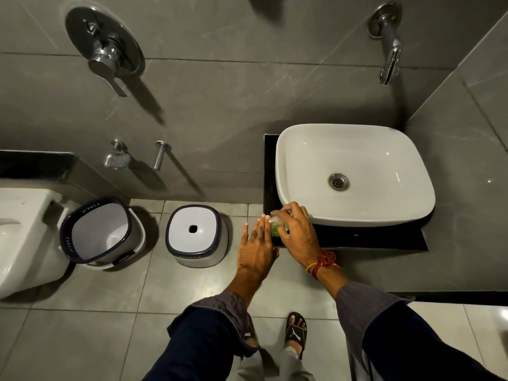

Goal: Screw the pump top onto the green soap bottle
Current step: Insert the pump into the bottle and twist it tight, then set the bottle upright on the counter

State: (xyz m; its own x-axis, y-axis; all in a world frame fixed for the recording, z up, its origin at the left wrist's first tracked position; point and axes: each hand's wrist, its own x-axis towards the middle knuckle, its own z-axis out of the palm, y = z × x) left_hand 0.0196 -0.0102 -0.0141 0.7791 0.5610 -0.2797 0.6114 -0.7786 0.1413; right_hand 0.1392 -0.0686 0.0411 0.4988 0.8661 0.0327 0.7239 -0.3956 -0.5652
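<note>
- Two dark sleeves reach forward from the bottom edge, one to each of the hands, and both are cut off by the frame
- Below the hands, one sandalled foot point(296, 331) shows whole on the floor tiles; a second is mostly hidden behind the left sleeve
- Left hand point(257, 244): fingers straight and held together, flat against the left side of the green soap bottle point(279, 229), bracing it
- Right hand point(298, 234): curled over the top of the bottle from the right, fingers bent around the pump top point(275, 217); one red thread band point(321, 264) sits on its wrist
- One bottle, standing on the front left corner of the black counter point(357, 237); only a sliver of green shows between the hands, and the pump top is a pale blur, so how far it is seated cannot be told
- One white basin point(354, 171) just right of and beyond the hands, with one wall tap point(389, 42) above it
- Left of the hands: one stool point(196, 235), one bucket point(100, 235), and a toilet point(24, 237) cut off at the edge
</note>
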